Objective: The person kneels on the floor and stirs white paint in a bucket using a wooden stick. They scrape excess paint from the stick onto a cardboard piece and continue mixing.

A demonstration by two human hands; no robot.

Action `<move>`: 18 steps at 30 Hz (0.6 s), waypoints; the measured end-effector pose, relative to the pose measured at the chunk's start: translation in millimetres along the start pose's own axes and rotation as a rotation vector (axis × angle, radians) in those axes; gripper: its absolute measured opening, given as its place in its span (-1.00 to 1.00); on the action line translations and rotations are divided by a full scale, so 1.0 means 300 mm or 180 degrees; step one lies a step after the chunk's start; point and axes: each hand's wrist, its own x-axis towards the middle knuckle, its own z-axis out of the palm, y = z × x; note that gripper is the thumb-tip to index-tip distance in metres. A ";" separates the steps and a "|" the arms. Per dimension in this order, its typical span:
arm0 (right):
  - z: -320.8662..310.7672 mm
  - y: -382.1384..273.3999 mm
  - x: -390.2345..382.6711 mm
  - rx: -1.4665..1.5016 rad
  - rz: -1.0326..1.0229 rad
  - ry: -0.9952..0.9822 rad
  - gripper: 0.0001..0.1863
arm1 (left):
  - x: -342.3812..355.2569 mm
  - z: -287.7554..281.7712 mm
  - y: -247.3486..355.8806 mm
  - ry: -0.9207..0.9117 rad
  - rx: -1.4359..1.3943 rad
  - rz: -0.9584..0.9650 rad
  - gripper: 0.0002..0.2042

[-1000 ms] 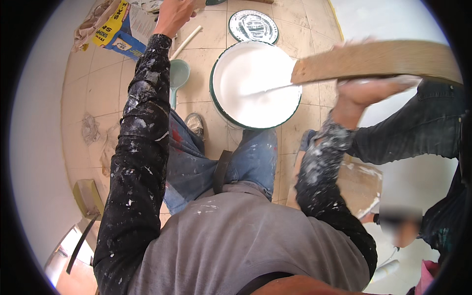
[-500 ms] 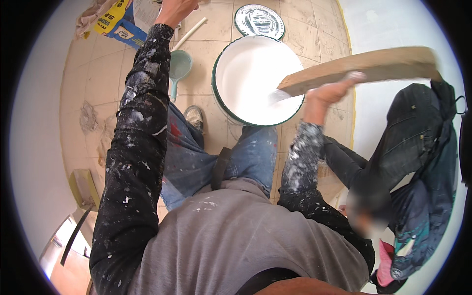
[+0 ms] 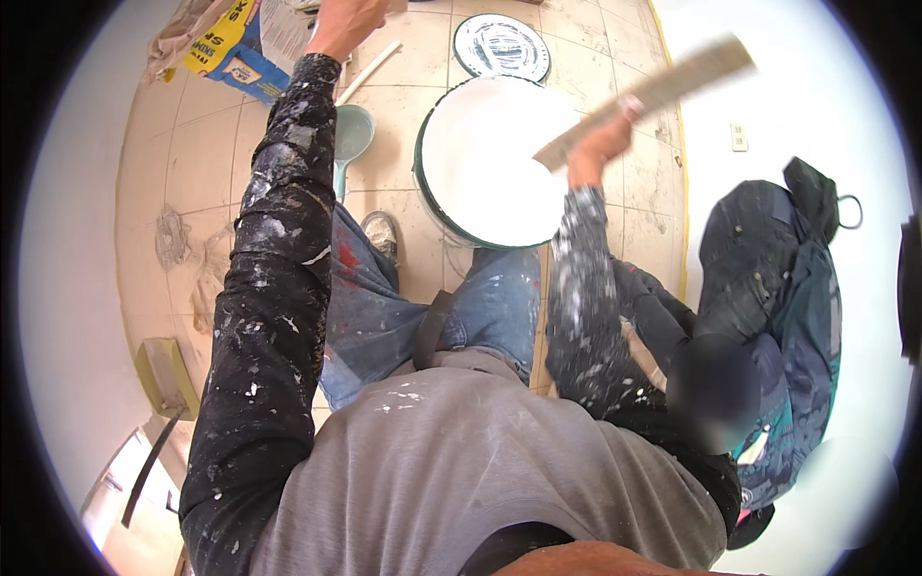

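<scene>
My right hand (image 3: 603,146) grips a long, blurred wooden board (image 3: 696,67), which slants up to the right with its lower end over a wide white tub (image 3: 475,158) with a dark green rim. The tub holds white material. At the top edge my left hand (image 3: 348,21) has its fingers curled, partly cut off, around something I cannot make out. Beneath that forearm lie a pale green scoop (image 3: 354,132) and a white pipe (image 3: 370,69). A round, white-smeared lid (image 3: 501,46) rests behind the tub.
A crouching co-worker in dark clothes (image 3: 744,259) is close on my right, beside the white wall (image 3: 740,106). A yellow-and-blue sack (image 3: 245,53) lies at upper left. Crumpled plastic (image 3: 173,240) and a yellowish tray (image 3: 163,379) are at left on the tiled floor (image 3: 154,182).
My right hand has moved up and left, tilting the board's far end upward. The co-worker has shifted from standing closer at the board to crouching lower. My left hand has moved slightly.
</scene>
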 end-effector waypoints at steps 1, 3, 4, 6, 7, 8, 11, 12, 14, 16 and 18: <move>-0.055 -0.035 0.002 0.0152 -0.0228 0.0288 -0.12 | 0.013 0.010 -0.030 0.0195 0.1351 0.0799 -0.82; -0.100 -0.338 -0.085 0.0318 -0.0274 0.0256 0.05 | 0.021 0.001 -0.110 0.0534 0.1796 0.1403 -0.84; -0.132 -0.445 -0.059 0.0426 -0.0943 -0.0201 0.13 | 0.024 0.001 -0.077 0.0670 0.1985 0.1787 -0.85; -0.128 -0.623 -0.023 0.0749 -0.1537 -0.1270 0.26 | 0.032 0.013 -0.062 0.0224 0.0772 0.0710 -0.87; -0.052 -0.635 0.025 0.0941 -0.1802 -0.1406 0.08 | 0.025 -0.008 -0.127 0.0355 0.1214 0.1059 -0.87; 0.081 -0.616 0.109 0.1119 -0.2068 -0.1529 -0.10 | 0.016 -0.017 -0.169 0.0471 0.1643 0.1412 -0.87; 0.222 -0.395 0.246 0.0456 -0.2112 -0.1633 -0.15 | 0.068 0.045 -0.122 0.0194 0.1456 0.1116 -0.86; 0.207 -0.271 0.260 0.0089 -0.2037 -0.1404 -0.16 | 0.090 0.072 -0.111 0.0004 0.1493 0.0959 -0.85; 0.160 -0.079 0.142 -0.0247 -0.1047 -0.1021 -0.18 | 0.084 0.082 -0.162 0.0408 0.1452 0.1507 -0.85; 0.053 -0.046 -0.003 -0.0272 0.0037 -0.0471 -0.19 | 0.063 0.078 -0.188 0.0647 0.1494 0.1776 -0.85; -0.051 -0.119 -0.053 0.0012 -0.0289 0.0093 -0.04 | 0.068 0.086 -0.167 0.0730 0.1568 0.1853 -0.84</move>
